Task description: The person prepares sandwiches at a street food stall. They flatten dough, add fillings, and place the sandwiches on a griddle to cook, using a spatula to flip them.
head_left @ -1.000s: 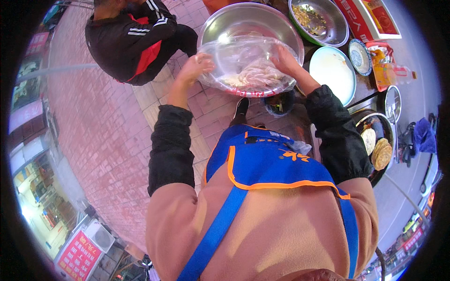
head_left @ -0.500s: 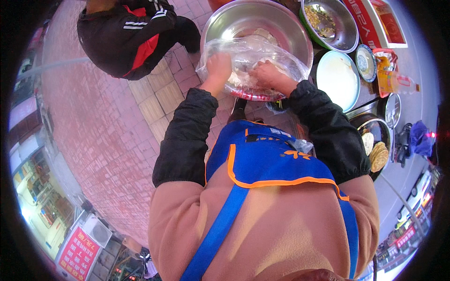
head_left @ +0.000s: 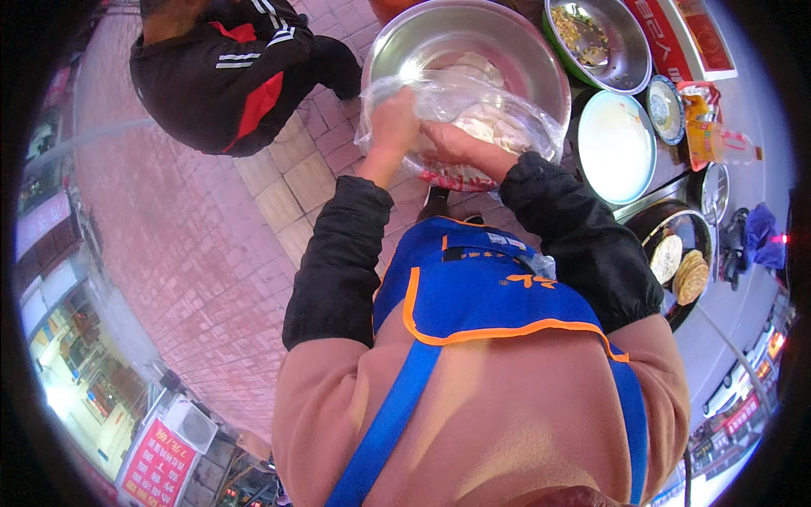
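A wide steel basin [head_left: 541, 63] in front of me holds pale dough [head_left: 494, 122], partly covered by clear plastic film [head_left: 524, 114]. Over the basin's near left side, my left hand [head_left: 394, 127] is closed on the film. Beside it, almost touching, is my right hand [head_left: 448, 142], its fingers curled inward. The film and the hand itself hide what those fingers hold. More pale dough [head_left: 473, 63] shows farther back in the basin, outside the film. Red print marks the film at the basin's near rim.
To the right are a bowl of chopped filling [head_left: 579, 38], a white round tray [head_left: 617, 148], a patterned plate [head_left: 666, 110], a plastic bottle [head_left: 735, 145] and a pan [head_left: 655, 224] with browned flatbreads [head_left: 691, 277]. A person in a black jacket [head_left: 220, 84] is at the far left, on brick paving [head_left: 186, 245].
My right hand has moved left, off the dough and up beside my left hand. More of the dough under the film now shows. My left hand stays at nearly the same place.
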### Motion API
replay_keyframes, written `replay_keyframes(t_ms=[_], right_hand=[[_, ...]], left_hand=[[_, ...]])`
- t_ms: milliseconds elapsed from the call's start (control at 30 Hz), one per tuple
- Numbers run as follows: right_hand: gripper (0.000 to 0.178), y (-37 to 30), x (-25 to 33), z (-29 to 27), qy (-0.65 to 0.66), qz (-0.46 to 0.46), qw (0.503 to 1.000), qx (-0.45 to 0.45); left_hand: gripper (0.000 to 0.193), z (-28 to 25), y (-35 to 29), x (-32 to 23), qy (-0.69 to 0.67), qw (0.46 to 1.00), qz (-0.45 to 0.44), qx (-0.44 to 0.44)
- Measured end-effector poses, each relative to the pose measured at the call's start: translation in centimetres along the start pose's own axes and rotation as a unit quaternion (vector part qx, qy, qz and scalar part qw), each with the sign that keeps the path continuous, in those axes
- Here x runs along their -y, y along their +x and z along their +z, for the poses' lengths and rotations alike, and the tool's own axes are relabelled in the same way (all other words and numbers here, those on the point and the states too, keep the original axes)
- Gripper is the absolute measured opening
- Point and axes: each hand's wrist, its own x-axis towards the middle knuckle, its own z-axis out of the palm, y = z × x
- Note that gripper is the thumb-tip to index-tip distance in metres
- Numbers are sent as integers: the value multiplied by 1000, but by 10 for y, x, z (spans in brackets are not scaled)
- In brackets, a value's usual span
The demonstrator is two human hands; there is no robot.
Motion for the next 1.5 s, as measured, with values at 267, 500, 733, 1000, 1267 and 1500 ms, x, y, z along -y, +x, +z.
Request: replay_keyframes(t_ms=[267,500,733,1000,1267,1500], right_hand=[[36,-13,4,-29,42,102,992,61],[26,-109,18,-92,387,143,899,-147],[36,-142,38,-106,185,227,926,-239],[57,-69,39,-57,-164,58,980,-97],[38,-11,16,0,-277,126,949,81],[40,-18,5,-55,-118,153,976,103]], left_hand=[[13,1,2,2,-14,1000,7,-19],[12,6,2,3,22,1000,19,-3],[10,4,2,4,6,999,34,-12],[9,2,0,5,-21,997,66,-24],[9,-3,-8,4,-108,983,142,-40],[47,-21,-39,-1,92,969,200,108]])
